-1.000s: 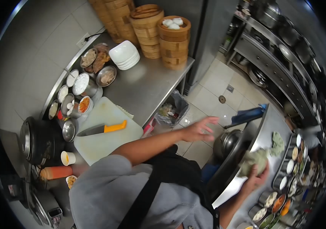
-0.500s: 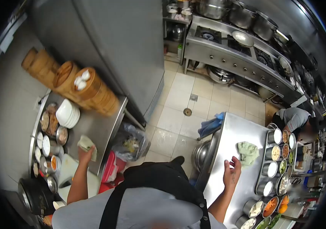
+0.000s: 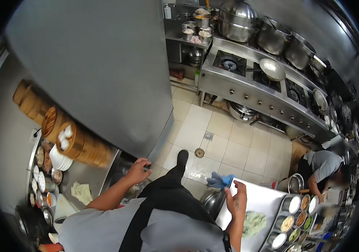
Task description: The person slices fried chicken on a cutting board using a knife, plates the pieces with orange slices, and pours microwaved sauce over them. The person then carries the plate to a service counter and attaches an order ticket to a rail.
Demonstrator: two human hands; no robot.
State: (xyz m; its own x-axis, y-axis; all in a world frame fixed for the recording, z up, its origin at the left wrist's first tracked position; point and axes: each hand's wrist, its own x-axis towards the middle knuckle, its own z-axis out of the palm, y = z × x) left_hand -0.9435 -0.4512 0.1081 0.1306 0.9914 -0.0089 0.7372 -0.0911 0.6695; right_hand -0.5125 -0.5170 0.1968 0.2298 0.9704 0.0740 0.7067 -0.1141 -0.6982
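Left hand [image 3: 137,171] is hanging over the left counter's [image 3: 88,176] edge, fingers loosely apart, empty; right hand [image 3: 235,200], also spread, is hovering beside the green cloth [image 3: 253,222] (lying flat on the right counter [image 3: 263,198]).

Stacked bamboo steamers [image 3: 62,134] at far left, the front stack open with white buns showing. White plates [image 3: 60,161] piled just beside them, small metal condiment bowls [image 3: 41,185] ranged along the wall. Large grey refrigerator door [image 3: 99,71] filling the upper left. Gas range [image 3: 263,88] along the back with a wok [image 3: 272,69] on a burner, big steel pots [image 3: 272,35] behind. Beige tiled floor [image 3: 230,143] with a round drain [image 3: 199,153]. Co-worker in grey [image 3: 324,166] bent over at right.
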